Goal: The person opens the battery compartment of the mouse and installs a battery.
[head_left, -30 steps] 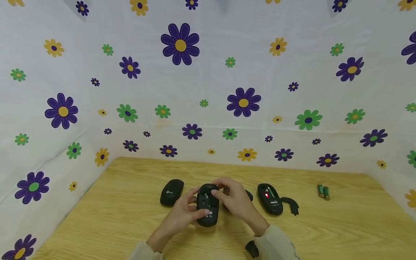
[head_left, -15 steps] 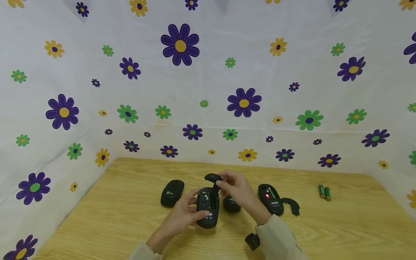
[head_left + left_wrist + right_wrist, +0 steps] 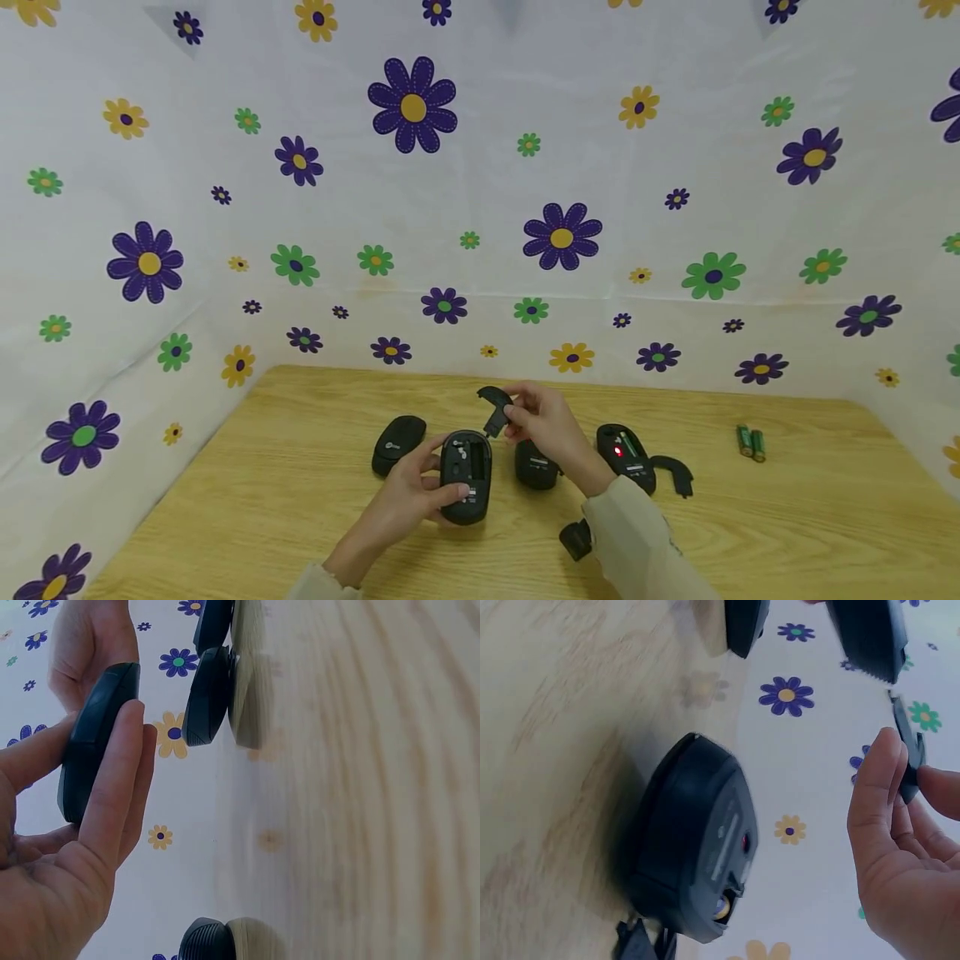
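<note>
My left hand (image 3: pixel 405 496) grips a black computer mouse (image 3: pixel 467 487), underside up, its thumb lying across the label. A long battery slot shows bare in the mouse's underside, with no battery seen in it. Just beyond the mouse's far end, my right hand (image 3: pixel 553 429) pinches a curved black battery cover (image 3: pixel 495 408) between thumb and fingers. That cover (image 3: pixel 493 421) hangs apart from the mouse, its narrow tab pointing down. Seen edge-on in the left wrist view, the mouse (image 3: pixel 96 746) rests between the thumb and straight fingers.
On the wooden table (image 3: pixel 300 533), a black mouse (image 3: pixel 397 443) stands at left. Another mouse (image 3: pixel 536 468) lies partly behind my right hand. Farther right are an upturned mouse (image 3: pixel 628 462) with a red light, a loose cover (image 3: pixel 681 478) and two green batteries (image 3: pixel 751 442). A black piece (image 3: pixel 575 540) touches the right sleeve's outline.
The battery cover has come off the mouse's underside in my right hand, moving up and away and baring the slot. My left hand has shifted slightly left with the mouse.
</note>
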